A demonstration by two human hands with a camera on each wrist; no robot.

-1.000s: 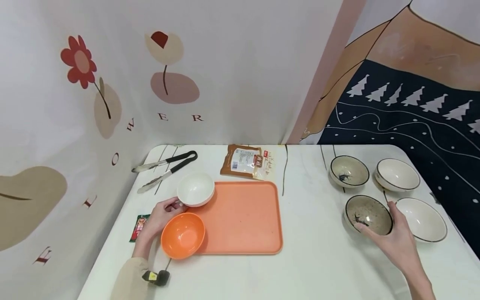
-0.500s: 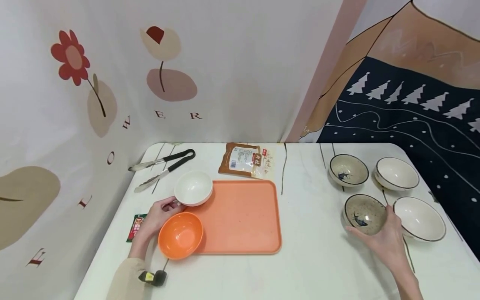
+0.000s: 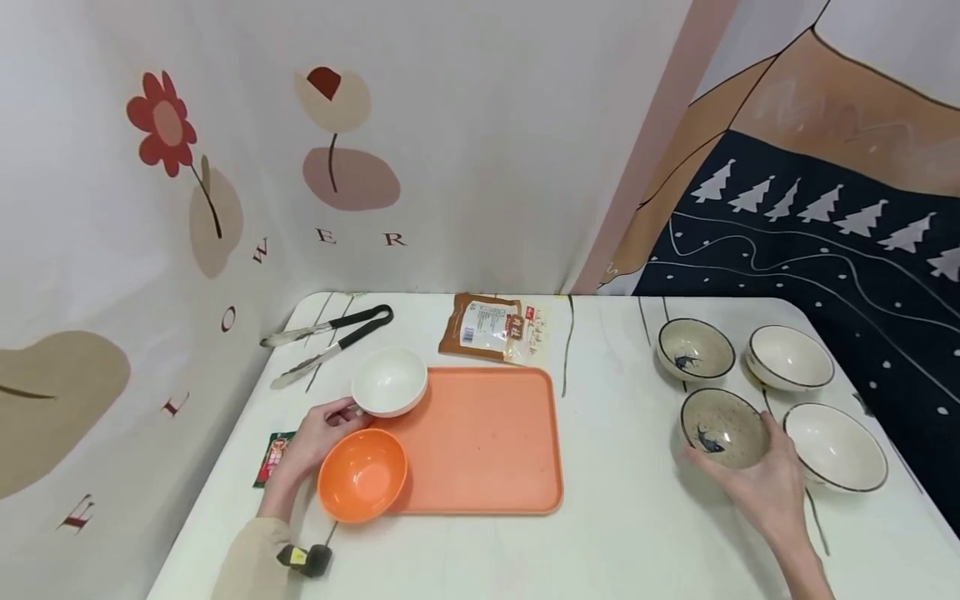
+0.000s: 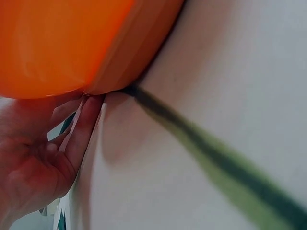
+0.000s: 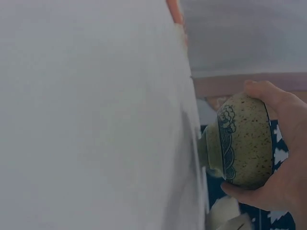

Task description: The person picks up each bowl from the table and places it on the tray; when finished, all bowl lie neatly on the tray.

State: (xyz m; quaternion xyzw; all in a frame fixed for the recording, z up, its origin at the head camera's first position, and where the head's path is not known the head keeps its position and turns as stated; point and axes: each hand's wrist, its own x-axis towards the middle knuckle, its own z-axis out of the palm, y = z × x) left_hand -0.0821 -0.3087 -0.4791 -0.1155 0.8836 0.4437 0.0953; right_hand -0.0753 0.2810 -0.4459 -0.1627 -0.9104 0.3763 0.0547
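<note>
A speckled bowl (image 3: 723,429) is gripped in the right hand (image 3: 772,483) at the right of a white surface (image 3: 615,508), its side spanned by thumb and fingers spread about as wide as the bowl's body. It is seen mouth-up in the head view; in the right wrist view its foot is shown close to the surface, though whether the two are touching cannot be made out. A matching bowl (image 3: 696,348) is set just behind it, and two dark-rimmed cream bowls (image 3: 791,358) are lined up to the right, the nearer one just beside the gripping fingers.

Across the surface, the left hand (image 3: 326,435) is placed at the left side of a coral tray (image 3: 480,442), between a white bowl (image 3: 390,382) and an orange bowl (image 3: 363,475). Its fingertips are partly hidden by the bowls, so how far they are closed, and whether anything is gripped, cannot be determined.

The step in hand is judged to be the handling of the speckled bowl, either in being picked up or put in place. If it is to be carried, a level lift away from its close neighbours is called for; if it is to be left there, the foot should be seated flat before the grip is loosened.
</note>
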